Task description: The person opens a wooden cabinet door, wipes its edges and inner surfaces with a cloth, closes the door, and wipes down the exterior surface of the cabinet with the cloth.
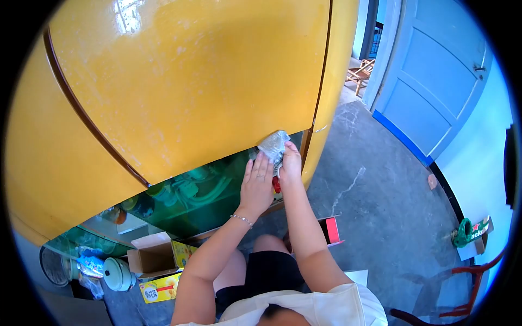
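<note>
A crumpled, silvery-white piece with a fine texture (276,144), cloth or wrap, is at the lower right edge of the yellow cabinet front. My right hand (292,162) pinches its right side between thumb and fingers. Against its lower left side rests my left hand (258,185), fingers stretched out, a ring on one of them. Behind both hands is the green glass panel (217,204) of the cabinet, with hoses and other items showing through. Just below my right hand a small red thing (277,185) shows; its kind is hidden.
The yellow cabinet (185,81) fills the upper left. An open cardboard box (157,255), a yellow printed box (160,288) and a pale green pot (118,274) stand at lower left. A red box (331,231) is beside my legs. At right are a blue door (429,70) and a chair (473,293).
</note>
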The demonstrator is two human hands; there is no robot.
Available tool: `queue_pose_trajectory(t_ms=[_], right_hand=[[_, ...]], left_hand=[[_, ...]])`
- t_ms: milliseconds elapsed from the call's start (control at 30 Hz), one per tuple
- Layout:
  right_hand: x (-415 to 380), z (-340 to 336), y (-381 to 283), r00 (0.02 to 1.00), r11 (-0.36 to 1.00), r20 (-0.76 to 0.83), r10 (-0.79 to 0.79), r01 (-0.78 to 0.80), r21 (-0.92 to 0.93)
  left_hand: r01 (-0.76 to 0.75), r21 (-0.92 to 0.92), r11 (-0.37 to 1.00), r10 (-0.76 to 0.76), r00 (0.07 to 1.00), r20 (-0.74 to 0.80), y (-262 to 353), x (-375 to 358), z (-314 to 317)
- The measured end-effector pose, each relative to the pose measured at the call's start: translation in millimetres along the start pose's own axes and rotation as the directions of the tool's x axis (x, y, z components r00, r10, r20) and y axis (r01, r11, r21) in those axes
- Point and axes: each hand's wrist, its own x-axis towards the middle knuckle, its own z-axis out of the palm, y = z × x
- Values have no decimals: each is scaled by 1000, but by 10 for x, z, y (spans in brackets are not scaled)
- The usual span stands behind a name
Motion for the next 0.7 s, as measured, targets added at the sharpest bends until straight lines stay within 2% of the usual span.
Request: queue_pose_trajectory(t_ms=[67,167,233,300,400,500,533,567,600,633,667,700], right_hand=[[-58,104,-23,999,998,-26,21,-19,60],[40,-55,74,999,1000,49,-22,22,-6],[127,-77,-28,998,998,42,-51,49,39],[37,8,-11,1000,997,24,-15,13,74],[26,-65,73,994,998,82,-67,65,28],[27,20,-95,980,979,-13,-201,200,-26],[10,4,-79,969,960,16,-245,245,-134],[-16,-14,-59,882,804,34,-469,443,-398],[-58,-35,-36,750,543,118,-650,568,-619],[-108,-2,-30,589,211,258,-766,609,-764],[-124,43,-40,492,145,302,-817,681,-718],[-147,96,-54,517,224,304,-800,727,-649]], left_hand=[[-2,-51,999,-1,999,-47,41,40,10],[24,-34,999,-23,999,35,16,-17,52],[3,-32,999,-2,1000,21,28,-35,45],[0,-35,999,0,1000,3,39,-36,10],[0,-74,997,-3,1000,-30,54,-23,-32],[-116,-41,992,111,988,-103,40,-2,-18],[-159,-45,986,152,980,-127,53,21,-26],[-176,-81,981,165,978,-129,63,56,-37],[-190,-117,975,175,976,-131,72,84,-60],[-204,-151,967,184,974,-135,66,108,-93],[-190,-117,975,172,974,-146,42,125,-112],[-143,-82,986,128,978,-164,-2,152,-120]])
